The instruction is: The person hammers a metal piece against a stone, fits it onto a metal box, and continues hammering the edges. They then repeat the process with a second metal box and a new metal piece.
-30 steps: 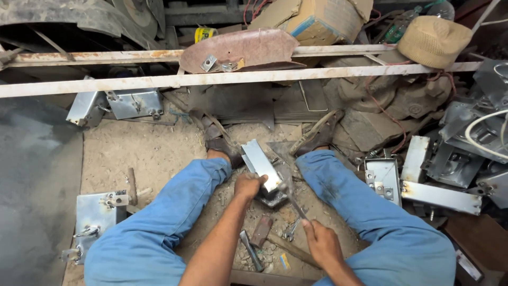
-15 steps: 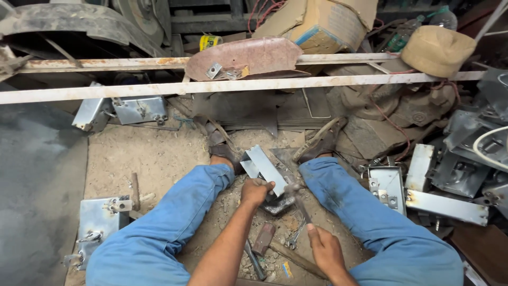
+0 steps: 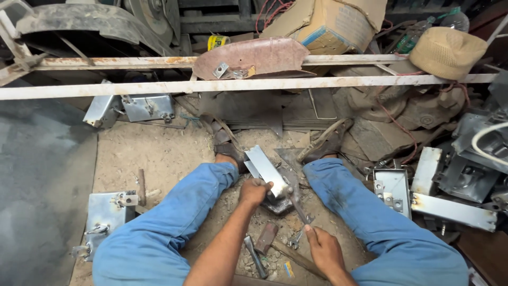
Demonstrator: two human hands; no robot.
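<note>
A person sits on the dirt floor [image 3: 159, 153] with both legs in blue trousers spread apart. Close to the camera, the right hand [image 3: 324, 249] is closed around the handle of a thin metal tool [image 3: 300, 207] that points up toward the middle. Just left of it on the ground lie a wrench [image 3: 254, 256], a small rusty brown block [image 3: 266, 237] and a wooden stick [image 3: 296, 258]. A bit farther up, the left hand [image 3: 254, 190] is closed on a shiny metal piece [image 3: 266, 169], which rests tilted on a dark lump of iron [image 3: 280, 198] between the knees. The tool tip is right beside that piece. To the left of the left leg a flat metal box [image 3: 106, 214] lies on the floor. To the right of the right leg more metal boxes [image 3: 394, 188] are piled close together. Past the feet, two long rusty bars [image 3: 132, 87] run across from side to side. A rusty curved plate [image 3: 251, 55] sits on top of them. Two more metal boxes [image 3: 132, 108] lie under the bars on the left. Far back there is a torn cardboard box [image 3: 328, 24] and a tan woven cap [image 3: 447, 52] on the right.
</note>
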